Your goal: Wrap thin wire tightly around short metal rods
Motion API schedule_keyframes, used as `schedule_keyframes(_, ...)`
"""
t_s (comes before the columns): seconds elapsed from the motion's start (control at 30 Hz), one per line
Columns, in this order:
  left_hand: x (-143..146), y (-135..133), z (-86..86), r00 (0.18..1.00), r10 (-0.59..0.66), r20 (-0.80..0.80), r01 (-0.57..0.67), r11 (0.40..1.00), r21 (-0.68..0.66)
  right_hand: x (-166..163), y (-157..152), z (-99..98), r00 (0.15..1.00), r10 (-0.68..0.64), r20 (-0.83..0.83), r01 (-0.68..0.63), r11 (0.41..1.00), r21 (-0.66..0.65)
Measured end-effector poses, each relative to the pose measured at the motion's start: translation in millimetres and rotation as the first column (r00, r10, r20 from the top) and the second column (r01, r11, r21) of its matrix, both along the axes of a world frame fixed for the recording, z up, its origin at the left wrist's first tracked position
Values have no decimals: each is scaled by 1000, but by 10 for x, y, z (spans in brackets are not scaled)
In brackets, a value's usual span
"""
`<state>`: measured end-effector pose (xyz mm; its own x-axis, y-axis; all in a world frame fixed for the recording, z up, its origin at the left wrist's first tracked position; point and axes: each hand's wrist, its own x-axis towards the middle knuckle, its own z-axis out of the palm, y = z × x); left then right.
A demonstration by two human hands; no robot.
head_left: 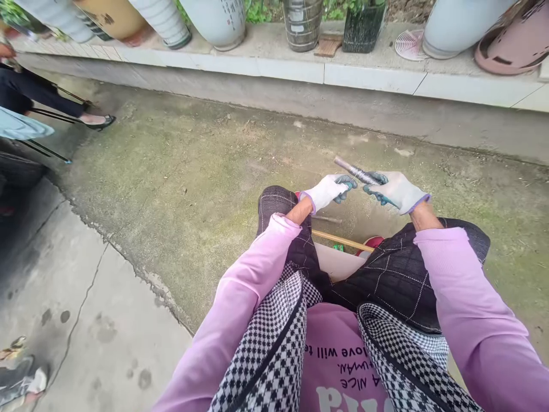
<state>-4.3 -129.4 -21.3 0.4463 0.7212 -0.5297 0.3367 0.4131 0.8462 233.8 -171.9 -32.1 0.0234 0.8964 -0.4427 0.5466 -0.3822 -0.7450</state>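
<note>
Using the rod [342, 163] as reference, I locate both hands through the head camera. The rod is in the right hand [397, 190], above the gap between the spread legs [279, 206]. Its bare end points forward and left; a fine silvery strand [360, 173], wire or thread, is wound beside the grip.

Right grip: closed around the rod toward its near end. I judge that this hold steadies the rod while leaving much of the winding exposed.

Left grip: the left hand [331, 189] is just left of the rod, fingers curled narrow. I cannot tell whether they pinch a loose strand. The coated palms of both gloves probably aid hold on something thin.

Surroundings: nearer the body than the rod, a yellow stick [343, 240] and a red shoe [372, 242] show between the legs, presumably leaving the hands room. Beyond the rod, a ledge [274, 65] carries flowerpots [217, 20].
</note>
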Motion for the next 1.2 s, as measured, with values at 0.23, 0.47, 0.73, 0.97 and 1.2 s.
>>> schedule_keyframes(0.23,90,6,267,963,228,146,-207,967,-145,-99,-112,260,803,-135,-580,134,990,-46)
schedule_keyframes(0.47,21,24,156,986,78,150,-54,986,-155,-58,-388,291,790,-15,-613,-27,998,-60)
schedule_keyframes(0.73,-51,136,-19,972,47,232,-28,996,-84,-117,-406,318,806,10,-591,-68,995,-75)
schedule_keyframes(0.97,54,139,-18,955,223,197,-200,971,-130,-214,-250,88,964,8,-267,-33,996,-88)
schedule_keyframes(1.2,196,182,-31,925,358,128,-333,926,-178,-357,-118,-72,962,-31,272,-37,969,244)
